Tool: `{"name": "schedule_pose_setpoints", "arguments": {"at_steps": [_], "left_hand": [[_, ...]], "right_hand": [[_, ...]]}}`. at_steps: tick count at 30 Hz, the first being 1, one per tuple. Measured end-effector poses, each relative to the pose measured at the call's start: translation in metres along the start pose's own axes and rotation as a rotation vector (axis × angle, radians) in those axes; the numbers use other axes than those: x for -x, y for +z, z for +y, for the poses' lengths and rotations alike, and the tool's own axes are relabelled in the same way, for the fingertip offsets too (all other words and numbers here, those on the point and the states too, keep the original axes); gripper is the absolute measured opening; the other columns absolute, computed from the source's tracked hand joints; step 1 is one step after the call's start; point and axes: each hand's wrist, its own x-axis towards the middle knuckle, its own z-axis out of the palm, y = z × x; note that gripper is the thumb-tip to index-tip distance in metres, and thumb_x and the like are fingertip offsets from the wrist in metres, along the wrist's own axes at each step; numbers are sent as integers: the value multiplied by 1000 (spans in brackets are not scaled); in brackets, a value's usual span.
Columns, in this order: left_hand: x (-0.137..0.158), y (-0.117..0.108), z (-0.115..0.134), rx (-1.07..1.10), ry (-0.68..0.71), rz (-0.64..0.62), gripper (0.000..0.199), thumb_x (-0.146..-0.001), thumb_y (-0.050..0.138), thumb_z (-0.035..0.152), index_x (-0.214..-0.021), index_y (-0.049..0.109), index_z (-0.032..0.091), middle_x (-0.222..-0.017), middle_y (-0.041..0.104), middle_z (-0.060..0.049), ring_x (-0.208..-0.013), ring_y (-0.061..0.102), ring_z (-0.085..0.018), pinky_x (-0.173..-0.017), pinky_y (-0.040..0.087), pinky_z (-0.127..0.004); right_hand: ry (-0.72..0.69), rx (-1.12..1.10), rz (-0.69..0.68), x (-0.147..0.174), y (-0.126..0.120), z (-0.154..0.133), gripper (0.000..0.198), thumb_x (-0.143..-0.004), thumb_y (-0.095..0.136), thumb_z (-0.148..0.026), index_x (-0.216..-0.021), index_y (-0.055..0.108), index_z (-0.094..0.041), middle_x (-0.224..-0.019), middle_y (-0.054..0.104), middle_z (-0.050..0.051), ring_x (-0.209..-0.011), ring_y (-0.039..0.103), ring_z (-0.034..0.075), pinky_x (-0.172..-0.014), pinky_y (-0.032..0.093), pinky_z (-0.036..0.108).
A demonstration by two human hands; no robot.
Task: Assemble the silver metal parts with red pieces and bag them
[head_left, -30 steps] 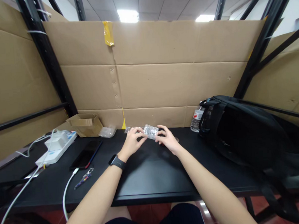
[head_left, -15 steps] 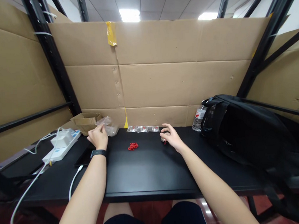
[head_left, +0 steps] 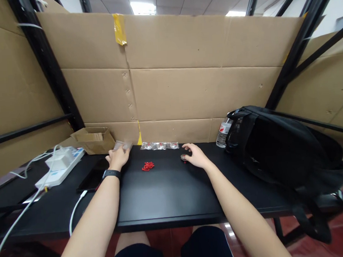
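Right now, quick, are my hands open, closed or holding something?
Left hand: at the clear plastic bag; grip can't be told.
Right hand: open, thumb at the small round item.

The black counter (head_left: 170, 199) carries red cords (head_left: 148, 166): a dark device (head_left: 91, 178) left of them, clear packets (head_left: 159, 145) behind, a backpack (head_left: 287, 151) right.

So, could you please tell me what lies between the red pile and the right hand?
In the head view, black tabletop stretches from the red pile to a small round object at the right hand.
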Motion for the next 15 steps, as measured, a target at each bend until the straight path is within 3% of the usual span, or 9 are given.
{"name": "schedule_pose_setpoints", "arguments": {"at_steps": [4, 8, 11, 15], "left_hand": [[-1, 3, 0, 19, 13, -22, 67, -87, 51, 47, -148, 41, 21, -122, 68, -17, -126, 41, -45, -97, 33, -56], [4, 0, 5, 18, 24, 5, 75, -84, 54, 43, -152, 30, 20, -136, 58, -18, -129, 39, -43, -99, 34, -57], [12, -6, 13, -1, 32, 70, 75, -84, 54, 42, -152, 28, 21, -149, 44, -18, -129, 38, -43, -100, 34, -59], [26, -18, 28, -9, 65, 179, 66, -86, 54, 38, -147, 35, 21, -146, 42, -19, -128, 39, -40, -100, 35, -57]], "right_hand": [[80, 256, -157, 5, -1, 2, 51, -72, 75, -29, -122, 64, -28, -121, 65, 9, -117, 52, 32, -96, 36, 47], [147, 300, -175, 4, 3, 3, 42, -81, 69, -47, -118, 67, -27, -116, 70, 10, -114, 56, 33, -92, 33, 46], [162, 287, -167, 1, 4, 4, 30, -84, 66, -41, -110, 69, -27, -106, 73, 7, -105, 61, 28, -89, 32, 42], [165, 259, -147, 0, 5, 3, 28, -79, 68, -28, -106, 70, -27, -98, 75, 3, -99, 64, 24, -86, 31, 38]]}}
